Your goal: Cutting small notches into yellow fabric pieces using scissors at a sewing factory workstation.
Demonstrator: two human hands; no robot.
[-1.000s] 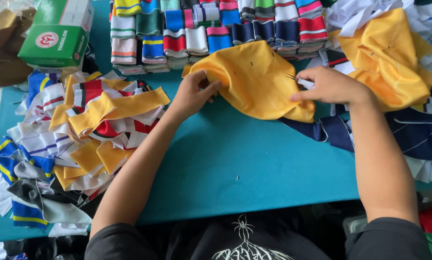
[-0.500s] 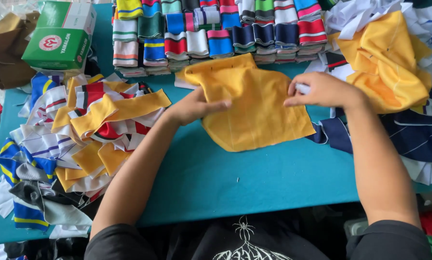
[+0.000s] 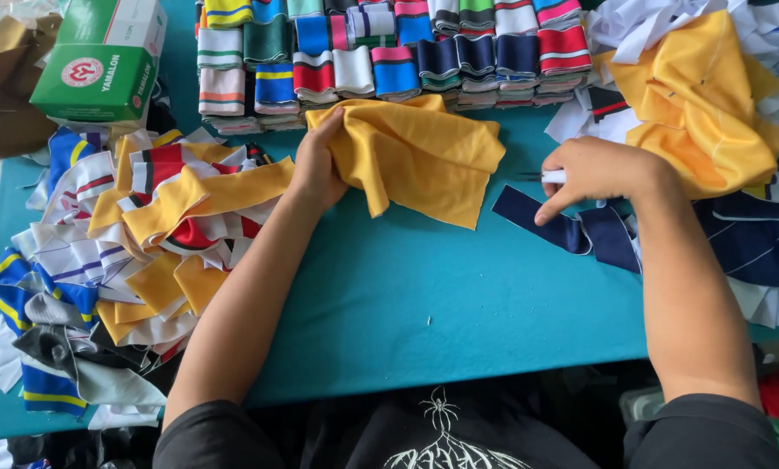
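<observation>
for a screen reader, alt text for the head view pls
The left hand grips a yellow fabric piece on a teal table; the right hand holds a small white tool over navy strips.

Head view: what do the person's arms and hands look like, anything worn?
Both arms are bare from hand to upper arm. The left hand and right hand wear no gloves, rings or watch. Short black sleeves of a black shirt with a pale printed design cover the shoulders.
</observation>
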